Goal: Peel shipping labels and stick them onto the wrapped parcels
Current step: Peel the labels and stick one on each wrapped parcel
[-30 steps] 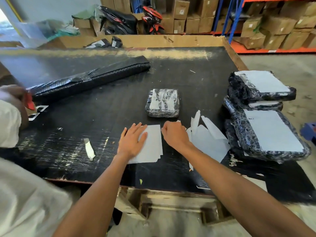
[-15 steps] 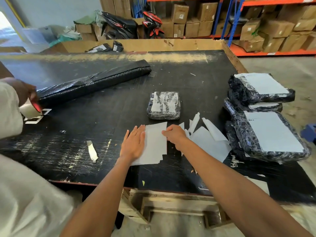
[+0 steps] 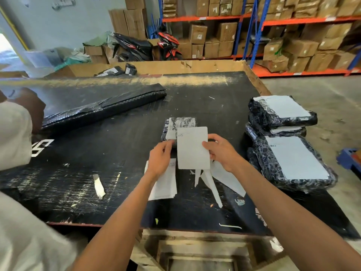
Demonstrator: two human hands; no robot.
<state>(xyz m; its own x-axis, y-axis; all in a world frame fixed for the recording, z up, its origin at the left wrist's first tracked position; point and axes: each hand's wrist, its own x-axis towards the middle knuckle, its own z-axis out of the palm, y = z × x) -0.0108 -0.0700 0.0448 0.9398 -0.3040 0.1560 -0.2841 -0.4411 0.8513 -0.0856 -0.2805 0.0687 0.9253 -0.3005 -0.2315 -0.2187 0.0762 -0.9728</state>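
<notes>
The right hand (image 3: 222,153) pinches a shipping label (image 3: 193,147) above the desk (image 3: 117,145); the left hand (image 3: 161,159) pinches its left edge; a small wrapped parcel (image 3: 172,126) lies behind, mid-desk.

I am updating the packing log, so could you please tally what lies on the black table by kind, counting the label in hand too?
Wrapped parcels bearing a label, stacked at the right: 3
Small wrapped parcel without a label: 1
Long black wrapped roll: 1
Label sheet held by both hands: 1
Stack of label sheets: 1
Total: 7
</notes>
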